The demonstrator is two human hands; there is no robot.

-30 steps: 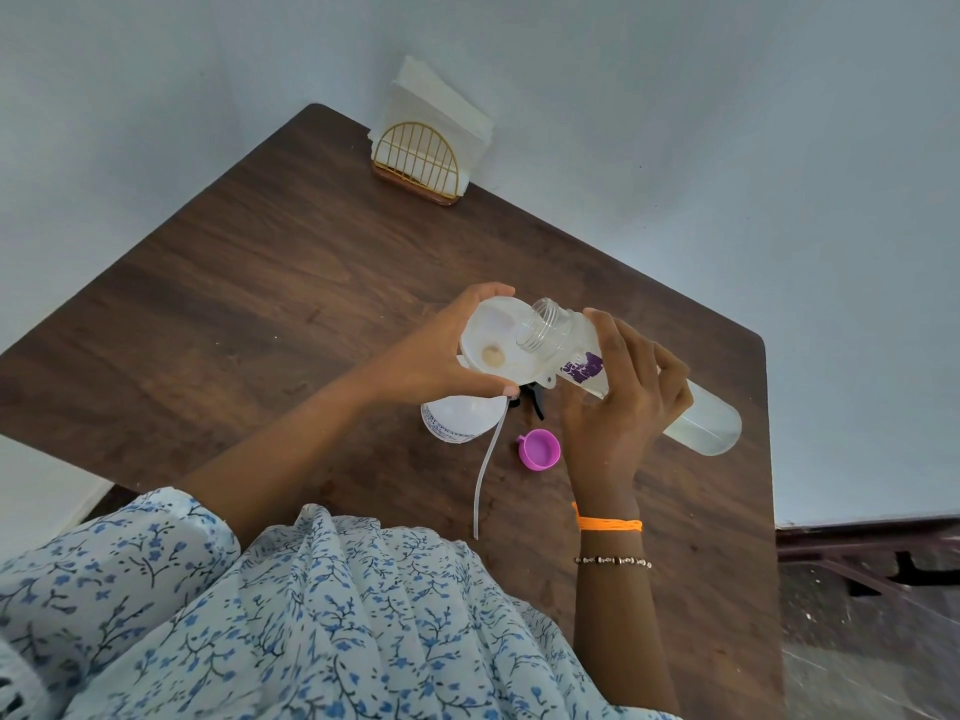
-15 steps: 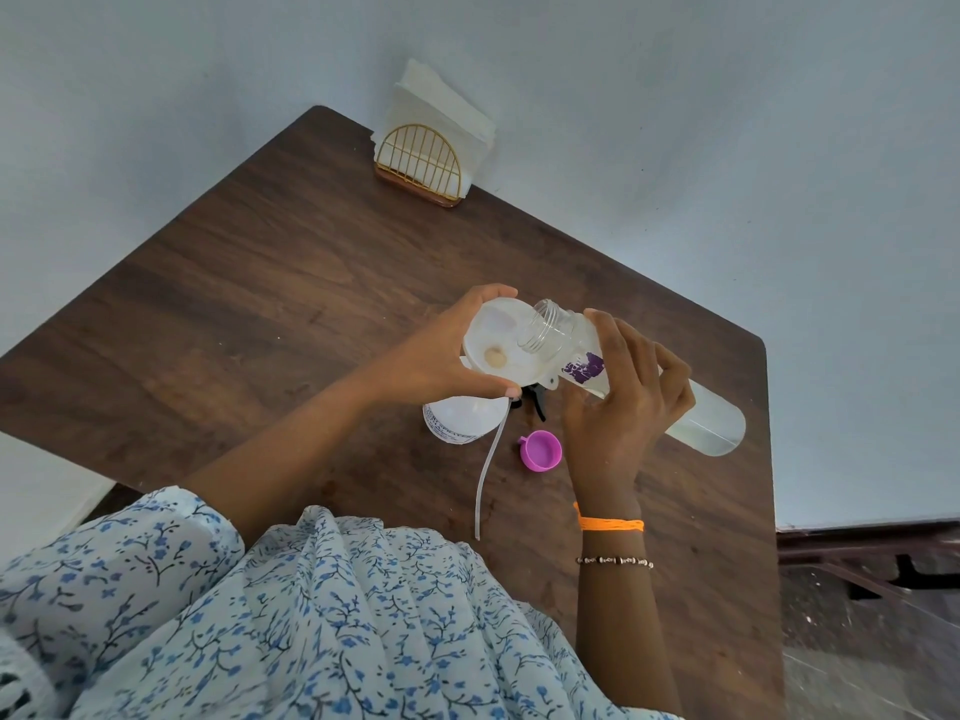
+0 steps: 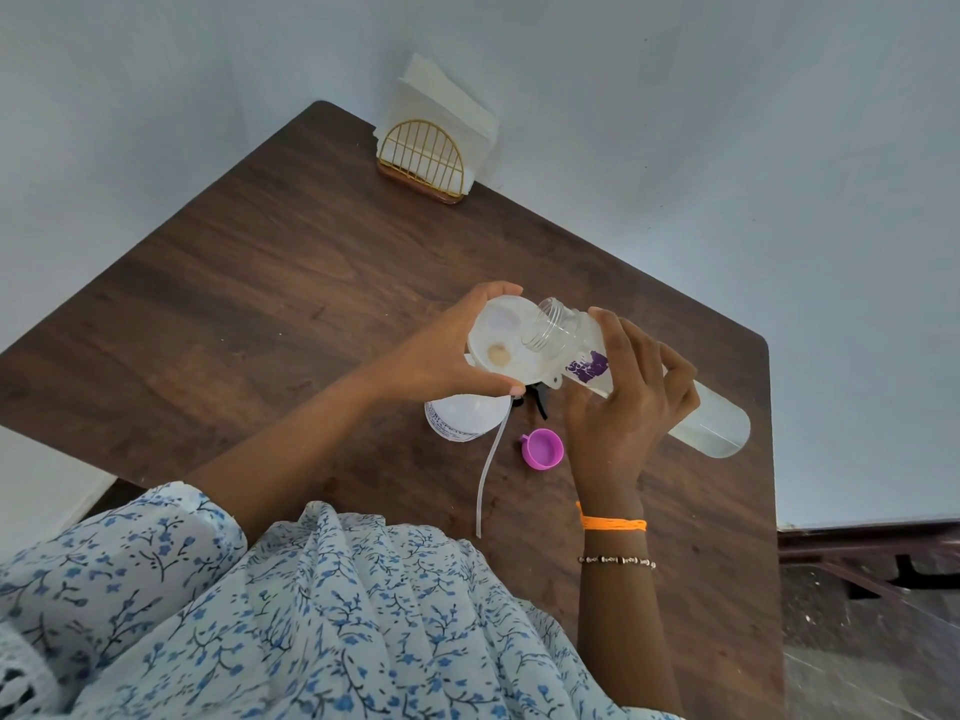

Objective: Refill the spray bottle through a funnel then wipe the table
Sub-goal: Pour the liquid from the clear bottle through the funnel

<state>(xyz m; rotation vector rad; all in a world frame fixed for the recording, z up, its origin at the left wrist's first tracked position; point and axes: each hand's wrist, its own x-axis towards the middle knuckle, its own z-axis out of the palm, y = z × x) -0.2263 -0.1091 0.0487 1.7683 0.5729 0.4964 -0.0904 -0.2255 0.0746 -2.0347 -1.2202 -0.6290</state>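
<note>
A white funnel (image 3: 501,348) sits in the neck of a white spray bottle (image 3: 460,415) standing on the dark wooden table (image 3: 260,283). My left hand (image 3: 441,350) grips the funnel's rim. My right hand (image 3: 623,402) holds a clear water bottle (image 3: 711,423) with a purple label, tipped so that its open mouth lies over the funnel. The spray head with its black trigger (image 3: 537,402) and long dip tube (image 3: 488,470) lies on the table just behind the hands. A pink cap (image 3: 543,448) lies beside it.
A gold wire napkin holder (image 3: 423,158) with white napkins stands at the table's far corner against the pale wall. The table's right edge runs close to the water bottle's base. A dark piece of furniture (image 3: 872,553) is at the lower right.
Nothing has visibly changed apart from a slight shift of the camera; both hands keep the same hold on funnel and bottle.
</note>
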